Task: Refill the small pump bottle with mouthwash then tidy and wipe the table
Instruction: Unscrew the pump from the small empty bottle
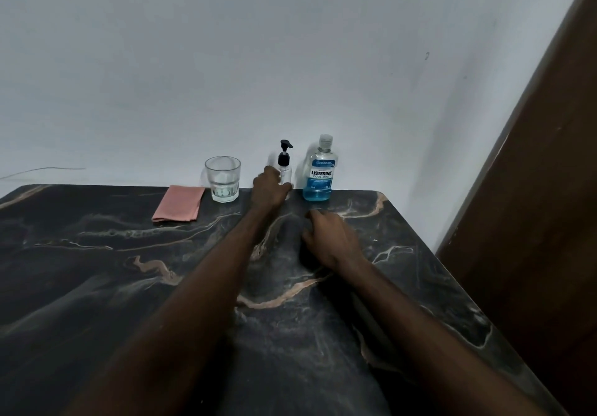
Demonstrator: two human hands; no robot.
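Note:
A small clear pump bottle (285, 170) with a black pump head stands at the table's far edge against the wall. My left hand (268, 188) reaches to its lower left side and touches it; whether the fingers close around it is hidden. To its right stands a mouthwash bottle (319, 173) with a blue label, a clear cap and blue liquid in its lower part. My right hand (329, 238) rests on the dark marble table (129, 286) in front of the mouthwash bottle, fingers loosely curled, holding nothing.
A glass tumbler (223, 179) stands left of the pump bottle. A folded pink cloth (178, 203) lies left of the glass. A brown wooden panel (533, 189) rises along the table's right side. A white wall backs the table.

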